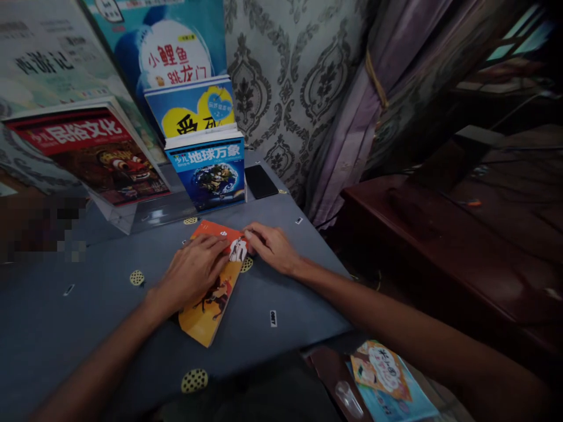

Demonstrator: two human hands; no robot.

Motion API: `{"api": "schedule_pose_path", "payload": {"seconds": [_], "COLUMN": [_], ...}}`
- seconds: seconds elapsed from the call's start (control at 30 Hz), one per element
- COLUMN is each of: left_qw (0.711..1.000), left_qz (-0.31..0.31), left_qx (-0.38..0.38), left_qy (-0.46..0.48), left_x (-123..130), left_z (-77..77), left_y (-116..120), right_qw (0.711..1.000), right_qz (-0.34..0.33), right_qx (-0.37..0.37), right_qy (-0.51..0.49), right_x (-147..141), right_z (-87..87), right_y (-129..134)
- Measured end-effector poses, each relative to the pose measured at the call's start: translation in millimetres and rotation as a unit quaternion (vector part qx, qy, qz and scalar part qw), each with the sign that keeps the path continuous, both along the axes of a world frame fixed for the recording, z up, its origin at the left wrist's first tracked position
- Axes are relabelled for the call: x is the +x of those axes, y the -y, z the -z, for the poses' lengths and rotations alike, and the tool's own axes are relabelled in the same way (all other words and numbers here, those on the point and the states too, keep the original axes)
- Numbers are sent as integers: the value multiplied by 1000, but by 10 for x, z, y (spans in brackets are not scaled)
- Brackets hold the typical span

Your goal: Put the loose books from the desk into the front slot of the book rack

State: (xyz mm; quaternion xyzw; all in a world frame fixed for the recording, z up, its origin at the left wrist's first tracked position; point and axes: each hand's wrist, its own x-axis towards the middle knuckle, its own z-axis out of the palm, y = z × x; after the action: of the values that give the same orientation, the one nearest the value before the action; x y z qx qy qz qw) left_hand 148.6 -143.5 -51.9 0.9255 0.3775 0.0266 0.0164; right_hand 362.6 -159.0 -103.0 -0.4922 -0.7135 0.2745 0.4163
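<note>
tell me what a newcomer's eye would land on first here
Probably the orange book in the middle of the view, lying on the gray-blue table with the left hand across its cover and the right hand at its upper right corner. Just behind it, the blue globe book stands propped up, with the red-and-dark book displayed to its left.

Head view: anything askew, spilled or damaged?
No spill or damage visible. Mildly odd: a blue-orange book lies low, off the table, apart from the propped-up books. The orange book under the left hand lies slanted in view, but it's being handled.
</note>
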Motion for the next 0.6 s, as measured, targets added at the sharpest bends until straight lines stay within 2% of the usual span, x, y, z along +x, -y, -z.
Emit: {"api": "schedule_pose_path", "payload": {"seconds": [0.1,0.23,0.37,0.47,0.6], "left_qw": [999,998,998,998,984], "left_qz": [-32,-66,-55,10,128], "left_qx": [19,-2,-29,-67,-118], "left_qy": [-16,-25,-21,-19,-23], "left_x": [-57,-135,-195,-243,-326], "left_z": [36,13,-15,-23,8], "left_y": [-55,-166,-198,-99,131], "right_qw": [1000,998,999,998,993], "right_qz": [-5,-55,-25,-9,-58], "right_qx": [18,18,27,55,91], "right_qy": [20,2,18,35,42], "right_x": [6,1,-6,-15,-93], "right_z": [34,85,108,95,62], "right_y": [-64,-163,-187,-143,-28]}}
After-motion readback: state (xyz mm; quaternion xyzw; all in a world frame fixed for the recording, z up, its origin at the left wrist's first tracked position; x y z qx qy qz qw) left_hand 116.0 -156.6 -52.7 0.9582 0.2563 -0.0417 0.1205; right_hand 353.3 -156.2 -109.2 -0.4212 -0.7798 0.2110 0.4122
